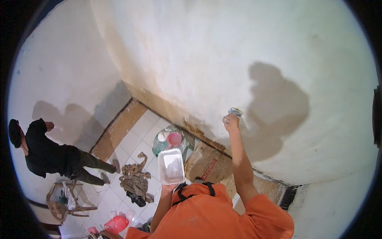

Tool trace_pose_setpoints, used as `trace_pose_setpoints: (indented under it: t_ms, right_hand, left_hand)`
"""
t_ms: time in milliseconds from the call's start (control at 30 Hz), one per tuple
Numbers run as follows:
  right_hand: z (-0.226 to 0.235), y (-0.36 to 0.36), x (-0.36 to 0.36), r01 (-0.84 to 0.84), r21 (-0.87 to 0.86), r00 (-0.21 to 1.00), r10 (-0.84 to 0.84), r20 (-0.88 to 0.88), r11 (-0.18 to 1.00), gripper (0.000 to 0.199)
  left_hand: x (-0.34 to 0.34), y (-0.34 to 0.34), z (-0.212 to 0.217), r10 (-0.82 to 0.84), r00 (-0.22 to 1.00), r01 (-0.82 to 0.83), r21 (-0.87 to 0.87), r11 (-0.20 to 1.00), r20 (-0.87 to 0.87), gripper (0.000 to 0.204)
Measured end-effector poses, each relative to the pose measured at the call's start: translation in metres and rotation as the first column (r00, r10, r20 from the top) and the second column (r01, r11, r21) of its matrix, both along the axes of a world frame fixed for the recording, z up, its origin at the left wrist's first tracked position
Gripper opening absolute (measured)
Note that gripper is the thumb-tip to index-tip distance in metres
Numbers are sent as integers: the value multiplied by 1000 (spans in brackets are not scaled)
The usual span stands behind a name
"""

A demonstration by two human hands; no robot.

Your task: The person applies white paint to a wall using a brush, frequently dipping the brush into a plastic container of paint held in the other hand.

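My right hand [230,121] is raised to the whitish wall [191,67], fingers closed round a paintbrush [236,112] with a blue-and-white band. The brush is at the wall, though I cannot tell whether its bristles touch. Lower and to the left, my left hand [170,187] holds a white rectangular plastic tub [171,167] by its near end. Some whitish stuff lies in the tub's bottom; most of that hand's fingers are hidden beneath it. My orange sleeve [264,215] covers the upper right arm.
A co-worker in black [51,149] stands at the left wall. A pink pot [174,138] sits on a green sack [159,147]. Flattened cardboard [211,159] lies along the wall's foot. Crumpled cloth [135,179], a wooden chair [59,203] and a red plastic item [116,224] are on the tiles.
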State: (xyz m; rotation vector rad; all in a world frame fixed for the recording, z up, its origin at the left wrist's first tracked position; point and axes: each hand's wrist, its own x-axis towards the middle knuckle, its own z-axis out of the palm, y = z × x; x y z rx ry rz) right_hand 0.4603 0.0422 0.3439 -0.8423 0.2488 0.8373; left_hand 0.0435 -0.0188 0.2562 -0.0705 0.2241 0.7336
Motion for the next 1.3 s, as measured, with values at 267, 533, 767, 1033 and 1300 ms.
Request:
trace_pose_setpoints:
  t_ms: [267,533,767,1033,1300]
  right_hand:
    - [209,-40,-33,-112,261,867,-34,497,959,24]
    - [84,-44,45,43,57,679,-71,731,997,36]
    - [-66,-63,5,-167,-182,958,203,201,969,31]
    - [7,-69,77,-327,343,932,242,270,880,12]
    - [238,-123,18,-126,246,640,-110,760,961,31]
  left_hand:
    - [-14,-16,2,2,999,2,-92,996,39,70]
    - [-34,-65,-6,47,998,-46,-22,999,36,72]
    - [-74,-105,22,67,989,-64,-27,998,131,72]
    - [-68,-133,16,46,987,-45,-10,999,156,75]
    - [-41,-143,4,48,999,-47,-87,995,14,74]
